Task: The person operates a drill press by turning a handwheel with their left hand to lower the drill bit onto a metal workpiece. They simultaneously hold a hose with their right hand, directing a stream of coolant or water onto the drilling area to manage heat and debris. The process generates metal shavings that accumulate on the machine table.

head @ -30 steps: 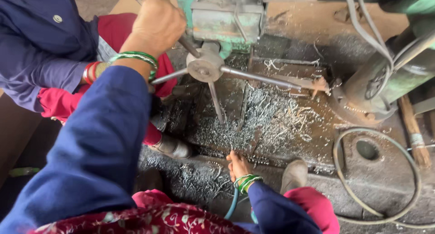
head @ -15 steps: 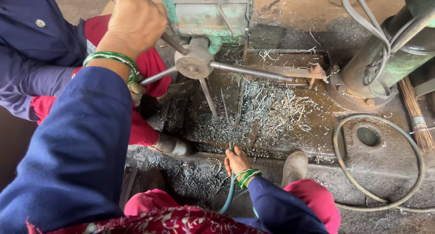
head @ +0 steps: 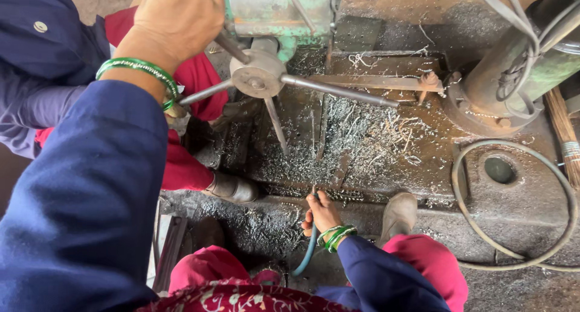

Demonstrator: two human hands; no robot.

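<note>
My left hand (head: 175,22) is raised at the top left, closed around one spoke of a grey feed wheel (head: 260,79) on a green drilling machine (head: 278,10). The wheel's other metal spokes stick out left, down and right. Lower down, my right hand (head: 321,214) grips a thin teal hose (head: 305,257) at the edge of the dirty machine base (head: 362,137), its tip pointing at metal shavings. Both wrists carry green bangles and both sleeves are dark blue.
Another person in a blue shirt and red trousers stands at the left, one shoe (head: 232,188) by the base. My own shoe (head: 399,212) rests on the base edge. A machine column (head: 519,64) with cables, a looped grey cable (head: 513,215) and a broom (head: 565,131) are at the right.
The view has shifted slightly, so the wheel and the base sit lower in the picture. My left hand stays on the spoke and my right hand stays on the hose.
</note>
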